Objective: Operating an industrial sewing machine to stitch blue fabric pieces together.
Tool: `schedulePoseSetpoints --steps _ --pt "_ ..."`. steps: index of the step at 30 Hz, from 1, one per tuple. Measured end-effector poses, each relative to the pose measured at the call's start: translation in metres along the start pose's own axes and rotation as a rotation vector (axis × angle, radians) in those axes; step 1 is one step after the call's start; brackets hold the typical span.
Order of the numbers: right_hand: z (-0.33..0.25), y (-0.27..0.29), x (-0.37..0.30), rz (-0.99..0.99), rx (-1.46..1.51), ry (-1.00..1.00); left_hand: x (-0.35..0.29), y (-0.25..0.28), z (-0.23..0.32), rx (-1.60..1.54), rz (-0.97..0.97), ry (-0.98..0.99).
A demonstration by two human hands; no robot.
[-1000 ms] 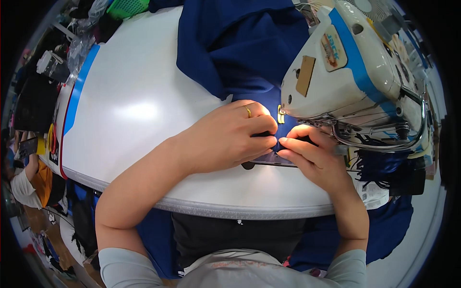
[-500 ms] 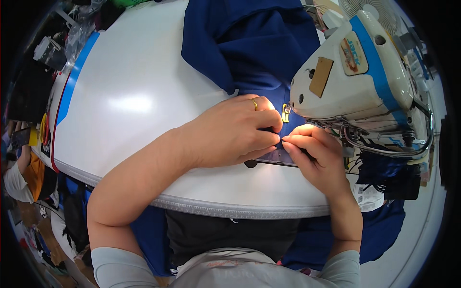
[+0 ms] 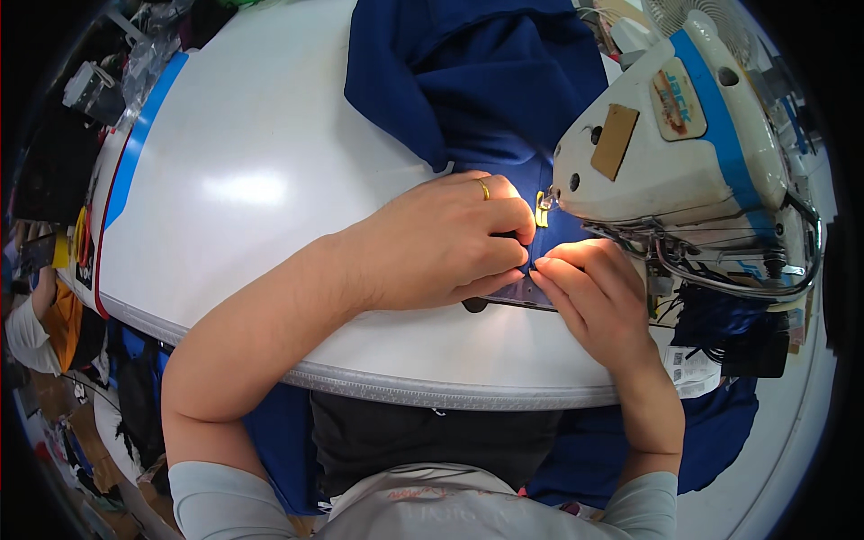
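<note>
Navy blue fabric (image 3: 477, 90) lies bunched on the white table and runs toward me beneath the head of a white and blue sewing machine (image 3: 666, 144). My left hand (image 3: 459, 241), a ring on one finger, rests at the left of the needle area with its fingers curled and pinched on the near edge of the fabric. Just across from it, my right hand (image 3: 596, 288) pinches the same edge with thumb and forefinger. Only a sliver of cloth shows between the fingertips. A yellow-marked presser foot (image 3: 542, 210) sits lit beyond them.
The white tabletop (image 3: 252, 144) spreads to the left, with a measuring tape (image 3: 432, 394) along its near edge. Dark blue thread or cloth scraps (image 3: 720, 315) hang below the machine at right. More navy fabric (image 3: 657, 441) lies by my lap. Another person's arm (image 3: 43, 297) shows far left.
The machine and cloth sit slightly farther right in view. My right fingertips have slid a little toward me and lie closer together; my left hand has barely moved.
</note>
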State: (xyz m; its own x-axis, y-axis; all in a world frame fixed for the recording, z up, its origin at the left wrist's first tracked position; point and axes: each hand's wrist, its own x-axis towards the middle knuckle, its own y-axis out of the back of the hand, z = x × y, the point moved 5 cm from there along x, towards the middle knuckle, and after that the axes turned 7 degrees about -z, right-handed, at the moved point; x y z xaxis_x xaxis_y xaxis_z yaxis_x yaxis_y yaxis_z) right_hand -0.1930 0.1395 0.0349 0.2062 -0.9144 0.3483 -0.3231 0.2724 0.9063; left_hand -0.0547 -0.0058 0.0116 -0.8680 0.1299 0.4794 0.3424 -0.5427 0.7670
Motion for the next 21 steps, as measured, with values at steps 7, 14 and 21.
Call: schedulePoseSetpoints --steps 7,14,21 --pt "0.005 -0.001 -0.004 -0.026 0.040 0.027 0.000 -0.001 0.000 -0.010 -0.001 0.003" --pt "0.009 0.000 -0.004 -0.038 0.085 0.040 0.000 -0.003 0.000 -0.017 -0.003 -0.006" --pt "0.002 -0.001 -0.005 -0.007 -0.034 0.070 0.001 -0.002 0.000 -0.011 -0.005 0.014"
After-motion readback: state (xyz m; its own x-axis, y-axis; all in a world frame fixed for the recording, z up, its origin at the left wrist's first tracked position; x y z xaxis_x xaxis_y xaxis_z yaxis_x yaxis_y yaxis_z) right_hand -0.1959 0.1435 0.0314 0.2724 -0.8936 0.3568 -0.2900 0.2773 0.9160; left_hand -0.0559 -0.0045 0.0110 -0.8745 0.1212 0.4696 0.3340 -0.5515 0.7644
